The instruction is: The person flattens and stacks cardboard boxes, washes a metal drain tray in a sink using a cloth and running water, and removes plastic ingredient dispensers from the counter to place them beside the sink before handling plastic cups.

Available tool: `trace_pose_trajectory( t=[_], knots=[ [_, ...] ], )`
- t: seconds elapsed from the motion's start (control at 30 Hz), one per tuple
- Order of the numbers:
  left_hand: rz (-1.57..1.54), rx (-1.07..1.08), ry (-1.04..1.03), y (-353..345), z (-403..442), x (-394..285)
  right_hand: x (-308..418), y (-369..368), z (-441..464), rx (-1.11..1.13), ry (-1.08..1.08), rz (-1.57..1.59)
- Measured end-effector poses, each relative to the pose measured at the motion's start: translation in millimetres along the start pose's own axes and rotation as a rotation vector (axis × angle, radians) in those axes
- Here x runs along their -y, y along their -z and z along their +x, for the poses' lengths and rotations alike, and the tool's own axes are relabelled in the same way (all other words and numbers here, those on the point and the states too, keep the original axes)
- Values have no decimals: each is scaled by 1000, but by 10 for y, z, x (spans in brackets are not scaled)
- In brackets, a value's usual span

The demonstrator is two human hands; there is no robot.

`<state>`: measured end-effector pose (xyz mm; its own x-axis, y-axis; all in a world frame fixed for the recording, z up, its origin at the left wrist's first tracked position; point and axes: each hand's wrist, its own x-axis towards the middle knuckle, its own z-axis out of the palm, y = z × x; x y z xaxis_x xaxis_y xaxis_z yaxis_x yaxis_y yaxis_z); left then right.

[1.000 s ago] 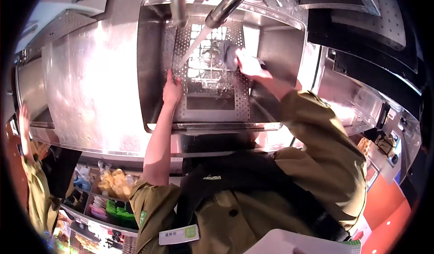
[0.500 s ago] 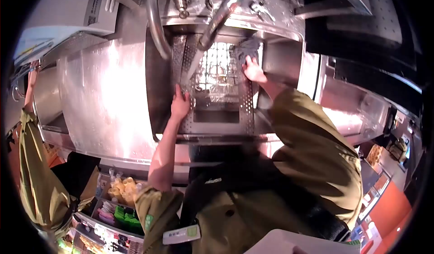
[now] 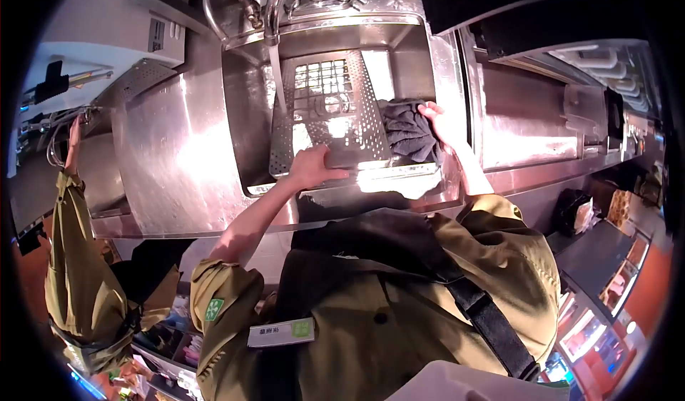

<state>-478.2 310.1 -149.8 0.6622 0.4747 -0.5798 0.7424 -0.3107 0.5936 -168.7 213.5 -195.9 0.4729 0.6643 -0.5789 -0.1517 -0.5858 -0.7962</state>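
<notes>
A perforated metal tray [image 3: 365, 133] with perforated sides and a bright grid at its far part lies tilted in the steel sink [image 3: 414, 80]. At its near edge is my left hand [image 3: 312, 168], fingers closed over the rim and thumb pointing right. My right hand [image 3: 444, 125] grips a dark grey cloth [image 3: 410, 131], which hangs bunched against the tray's right side. From the curved faucet [image 3: 272, 26] a stream of water [image 3: 277, 80] falls onto the tray's left part.
Steel counters flank the sink, left [image 3: 168, 151] and right [image 3: 524, 115]. A second faucet [image 3: 228, 16] stands at the back left. Another person's sleeve [image 3: 71, 251] and raised hand are at far left. A white appliance [image 3: 121, 23] overhangs the left counter.
The tray now sits tilted toward me. My left hand has moved from its left side to the near edge. My right hand has brought the cloth nearer, outside the right side.
</notes>
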Motion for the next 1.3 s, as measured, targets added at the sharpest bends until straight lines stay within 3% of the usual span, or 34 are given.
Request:
trace_pose_trajectory(
  t=[0.13, 0.27, 0.3, 0.33, 0.37, 0.4, 0.47, 0.57, 0.73, 0.77, 0.8, 0.87, 0.9, 0.97, 1.03, 1.07, 1.1, 1.2, 1.27, 1.3],
  knots=[
    [111, -168, -28, 489, 23, -354, 389, -85, -150, -137, -21, 228],
    [-318, -329, -98, 674, 129, -380, 500, -14, 45, 92, 40, 342],
    [-591, -328, -55, 643, 155, -349, 667, -96, -57, 105, 43, 316],
    [-863, -322, -12, 653, 144, -403, 742, -220, -111, 110, 77, 267],
    [-1055, -448, -68, 578, 128, -536, 830, -350, -175, 113, 110, 219],
    [-1106, -399, 59, 591, 78, -610, 1179, -478, -457, 262, 142, 114],
    [-1338, -438, 97, 461, 156, -645, 1179, -786, -392, 245, 405, -72],
    [-1500, -855, 140, 146, 147, -866, 1367, -1098, -433, 383, 468, -273],
    [-1843, -1055, 199, -269, 233, -715, 1377, -1568, -443, 674, 554, -683],
    [-1933, -999, 233, -392, 259, -672, 1332, -1632, -418, 728, 582, -707],
    [-1675, -1090, -52, -775, 538, -382, 1287, -1679, -387, 783, 609, -735],
    [-1874, -701, 59, -655, 268, -576, 1298, -1701, -419, 901, 500, -798],
    [-1814, -574, -27, -673, 275, -556, 1299, -1709, -456, 927, 560, -864],
    [-2022, -125, -216, -699, 250, -480, 1247, -1716, -575, 952, 660, -1040],
    [-1593, -169, -267, -696, 131, -409, 1219, -1727, -592, 1004, 706, -1160],
    [-954, -277, -494, -862, 222, -203, 1150, -1741, -564, 1008, 746, -1181],
    [-357, -520, -650, -857, 207, -135, 1101, -1769, -558, 1035, 781, -1193],
    [-786, -144, -125, -784, -50, -95, 771, -1855, -559, 1091, 878, -1127],
    [-448, 8, -45, -264, -506, -167, 541, -1871, -590, 1059, 888, -1076],
    [-574, 7, 75, -112, -613, -68, 581, -1896, -675, 1010, 830, -1142]
  ],
)
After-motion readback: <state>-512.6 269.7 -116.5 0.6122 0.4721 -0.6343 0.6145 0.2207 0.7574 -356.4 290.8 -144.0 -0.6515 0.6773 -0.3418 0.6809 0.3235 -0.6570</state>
